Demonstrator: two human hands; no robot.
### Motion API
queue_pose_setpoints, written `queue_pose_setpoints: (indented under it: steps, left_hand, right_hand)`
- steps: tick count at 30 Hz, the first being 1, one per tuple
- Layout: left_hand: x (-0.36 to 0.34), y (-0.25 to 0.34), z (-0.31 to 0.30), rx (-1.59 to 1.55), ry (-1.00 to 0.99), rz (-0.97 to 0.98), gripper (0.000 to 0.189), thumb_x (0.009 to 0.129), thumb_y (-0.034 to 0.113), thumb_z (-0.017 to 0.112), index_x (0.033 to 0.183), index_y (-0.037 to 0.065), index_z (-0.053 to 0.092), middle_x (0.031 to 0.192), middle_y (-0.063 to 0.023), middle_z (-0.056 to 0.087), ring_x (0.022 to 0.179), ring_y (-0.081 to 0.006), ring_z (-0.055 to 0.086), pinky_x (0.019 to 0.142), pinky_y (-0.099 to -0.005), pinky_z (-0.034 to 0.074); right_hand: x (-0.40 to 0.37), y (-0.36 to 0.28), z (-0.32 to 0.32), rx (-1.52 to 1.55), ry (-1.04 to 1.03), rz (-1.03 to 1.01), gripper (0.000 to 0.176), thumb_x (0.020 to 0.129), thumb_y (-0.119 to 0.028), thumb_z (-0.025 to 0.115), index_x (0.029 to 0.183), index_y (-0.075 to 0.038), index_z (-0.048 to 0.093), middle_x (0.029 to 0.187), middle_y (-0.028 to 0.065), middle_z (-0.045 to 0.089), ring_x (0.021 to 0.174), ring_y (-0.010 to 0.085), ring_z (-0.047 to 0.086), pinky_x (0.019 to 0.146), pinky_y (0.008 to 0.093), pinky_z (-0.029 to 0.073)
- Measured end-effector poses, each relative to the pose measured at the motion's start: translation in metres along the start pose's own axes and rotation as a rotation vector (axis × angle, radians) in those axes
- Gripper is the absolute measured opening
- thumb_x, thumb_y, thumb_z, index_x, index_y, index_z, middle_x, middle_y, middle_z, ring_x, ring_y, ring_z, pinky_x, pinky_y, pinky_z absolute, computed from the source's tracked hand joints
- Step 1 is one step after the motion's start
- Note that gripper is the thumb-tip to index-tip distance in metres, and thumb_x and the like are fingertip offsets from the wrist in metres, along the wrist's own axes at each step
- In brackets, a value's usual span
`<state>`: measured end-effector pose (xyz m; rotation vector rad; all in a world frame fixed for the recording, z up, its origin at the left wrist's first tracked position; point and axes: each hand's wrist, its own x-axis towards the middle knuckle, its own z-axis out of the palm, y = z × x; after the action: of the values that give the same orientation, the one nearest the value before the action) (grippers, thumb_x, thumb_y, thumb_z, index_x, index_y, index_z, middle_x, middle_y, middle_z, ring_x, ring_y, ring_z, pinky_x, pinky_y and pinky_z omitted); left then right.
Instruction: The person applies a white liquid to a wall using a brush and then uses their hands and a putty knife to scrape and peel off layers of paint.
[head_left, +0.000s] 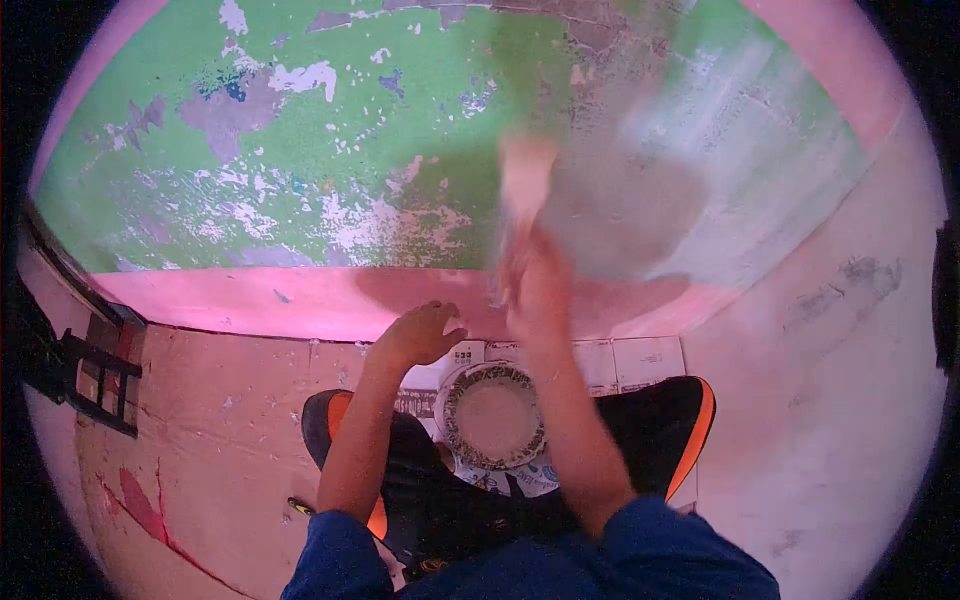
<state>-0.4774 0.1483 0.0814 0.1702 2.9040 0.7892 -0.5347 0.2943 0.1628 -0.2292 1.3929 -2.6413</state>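
A round plate [494, 416] with a patterned rim and pale contents lies on newspaper [640, 360] between my legs. My left hand [420, 335] hovers just beyond the plate's far left rim, fingers loosely curled and holding nothing. My right hand [530, 275] is raised above the plate and smeared by motion. It grips the lower edge of a large pale grey object [625, 200], too blurred to identify. A pale strip [525, 175] sticks up above the hand. Both sleeves are blue.
I sit on a pink floor [230, 400] with my legs in black and orange cloth [690, 420] around the plate. A green wall [300, 130] with peeling paint rises ahead above a pink band. A dark metal frame [90, 370] stands at the left.
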Motion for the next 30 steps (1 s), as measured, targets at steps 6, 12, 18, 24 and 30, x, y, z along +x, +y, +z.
queue_pose_setpoints:
  steps: [6,12,18,24,30]
  left_hand:
    - [-0.004,-0.006,0.009,0.11,0.052,0.011,0.043,0.079,0.034,0.049,0.108,0.003,0.048,0.108,-0.0191,0.049,0.102,-0.0336,0.045,0.089,-0.0381,0.034]
    - [0.005,0.0,0.009,0.062,-0.125,-0.057,0.045,0.08,0.039,0.047,0.11,0.004,0.047,0.113,-0.0183,0.047,0.106,-0.0331,0.043,0.091,-0.0371,0.033]
    - [0.016,-0.001,0.019,0.158,0.004,0.004,0.047,0.081,0.04,0.045,0.111,0.004,0.046,0.112,-0.0181,0.047,0.105,-0.0319,0.045,0.09,-0.0371,0.034]
    - [0.017,0.006,0.014,0.132,-0.055,-0.071,0.046,0.081,0.04,0.045,0.11,0.004,0.046,0.111,-0.0182,0.048,0.102,-0.0317,0.047,0.088,-0.037,0.036]
    - [0.022,0.001,0.022,0.14,-0.065,-0.083,0.047,0.082,0.04,0.043,0.11,0.003,0.046,0.109,-0.0187,0.049,0.098,-0.0333,0.048,0.087,-0.0379,0.037]
  right_hand:
    - [-0.058,0.157,-0.185,-0.763,0.153,0.686,0.023,0.079,-0.024,0.049,0.063,-0.009,0.052,0.05,0.0006,0.044,0.04,0.0129,0.041,0.035,0.0249,0.03]
    - [-0.035,0.108,-0.177,-1.61,-0.742,0.452,0.021,0.073,-0.019,0.051,0.074,0.0,0.058,0.07,0.0137,0.06,0.062,0.0233,0.059,0.052,0.0346,0.045]
    - [-0.069,0.149,-0.198,-2.114,-0.984,0.329,0.019,0.071,-0.011,0.048,0.081,-0.001,0.06,0.081,0.0159,0.06,0.075,0.0281,0.06,0.062,0.038,0.048]
    - [-0.094,0.188,-0.243,-1.97,-0.935,0.161,0.018,0.066,-0.013,0.05,0.077,-0.001,0.058,0.077,0.0169,0.059,0.073,0.0293,0.06,0.063,0.0425,0.047]
    - [-0.085,0.128,-0.216,-1.993,-0.806,0.358,0.019,0.065,-0.011,0.052,0.078,0.0,0.058,0.077,0.0174,0.059,0.073,0.0312,0.059,0.062,0.0416,0.048]
